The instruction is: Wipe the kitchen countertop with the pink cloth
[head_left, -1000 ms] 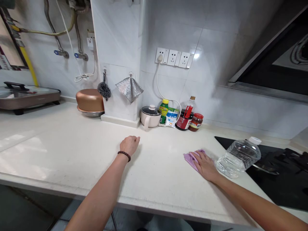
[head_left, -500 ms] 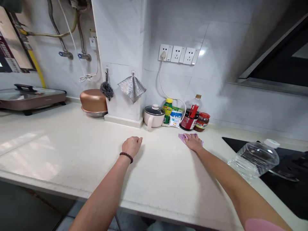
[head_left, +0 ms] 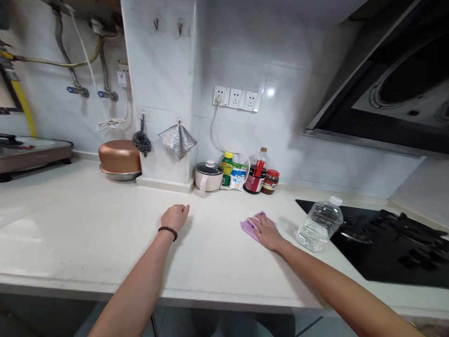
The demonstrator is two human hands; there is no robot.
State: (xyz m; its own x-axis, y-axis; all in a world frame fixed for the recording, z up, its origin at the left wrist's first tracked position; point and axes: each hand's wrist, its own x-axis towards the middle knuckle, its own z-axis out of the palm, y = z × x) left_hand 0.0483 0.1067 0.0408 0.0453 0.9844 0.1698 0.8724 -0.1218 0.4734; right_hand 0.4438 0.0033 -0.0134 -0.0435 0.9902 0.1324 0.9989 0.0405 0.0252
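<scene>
The right hand [head_left: 267, 232], grip spread flat, presses the purple cloth [head_left: 249, 225] on the table [head_left: 87, 224] at frame centre, near 1 clear bottle [head_left: 319, 223]; the left hand [head_left: 174, 216], grip curled empty, rests left of centre; the surface appears largely clean, remainder unclear.

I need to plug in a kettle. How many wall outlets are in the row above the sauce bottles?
3, side by side: the left outlet holds a white plug; the middle outlet and the right outlet are free.
</scene>
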